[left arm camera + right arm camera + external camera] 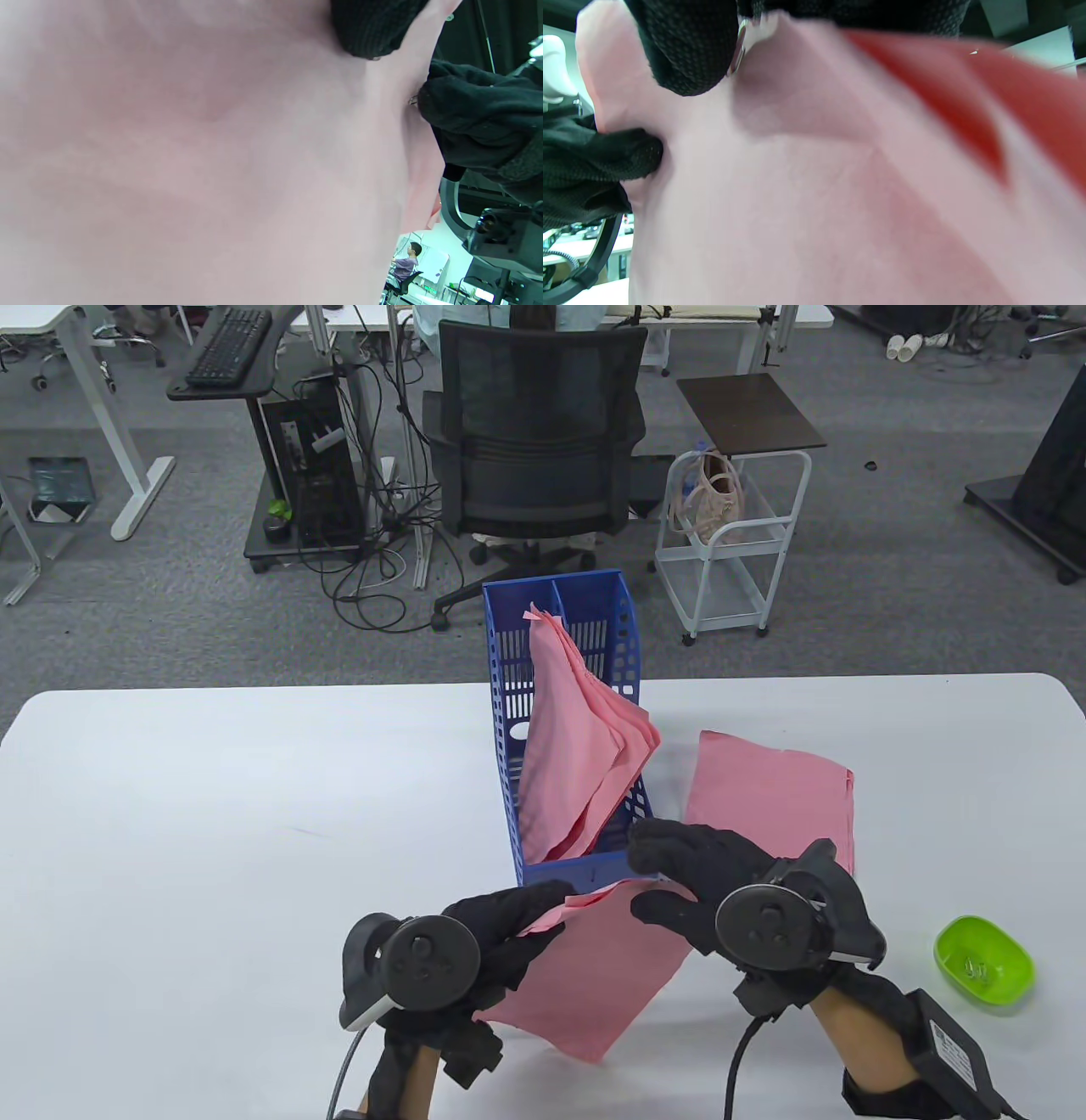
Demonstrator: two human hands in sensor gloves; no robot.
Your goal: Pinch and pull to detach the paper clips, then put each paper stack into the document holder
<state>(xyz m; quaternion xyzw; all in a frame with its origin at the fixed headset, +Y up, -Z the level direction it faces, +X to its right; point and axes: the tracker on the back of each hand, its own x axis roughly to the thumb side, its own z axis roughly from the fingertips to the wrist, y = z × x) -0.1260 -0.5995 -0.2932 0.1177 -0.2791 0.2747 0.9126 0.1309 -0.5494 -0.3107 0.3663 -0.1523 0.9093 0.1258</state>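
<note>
Pink paper stack pinched between both hands' grips, clip under right fingertips.

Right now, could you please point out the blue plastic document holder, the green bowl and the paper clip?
blue plastic document holder (502, 704): table view, left slotted wall.
green plastic bowl (1010, 980): table view, right rim.
silver metal paper clip (739, 46): right wrist view, exposed loop.

We see the blue document holder standing mid-table, its right slot crowded by pink sheets fanning over the rim (the left slot looks open). A loose pink stack lies just right of it, a green bowl near the right edge. The table's left half offers broad passage.
</note>
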